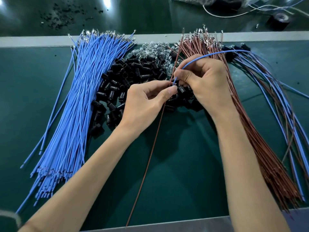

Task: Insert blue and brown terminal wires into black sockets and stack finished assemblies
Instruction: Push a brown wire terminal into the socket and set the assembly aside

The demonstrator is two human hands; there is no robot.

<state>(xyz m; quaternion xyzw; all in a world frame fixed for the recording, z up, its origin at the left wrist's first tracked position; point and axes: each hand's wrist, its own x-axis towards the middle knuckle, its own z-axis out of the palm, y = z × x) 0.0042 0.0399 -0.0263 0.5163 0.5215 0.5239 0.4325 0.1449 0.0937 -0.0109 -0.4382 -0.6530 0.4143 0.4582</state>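
Hands meet in the head view, over a heap of black sockets (117,91) on the green counter (184,164). The left hand (147,99) pinches one brown wire (150,156) high up. The right hand (204,81) pinches one blue wire (209,56) close to its tip, beside a socket (181,90). I cannot tell who holds that socket. Both wires look thin, light and bendy, so grab them near the tip. The socket looks small, hard and smooth.
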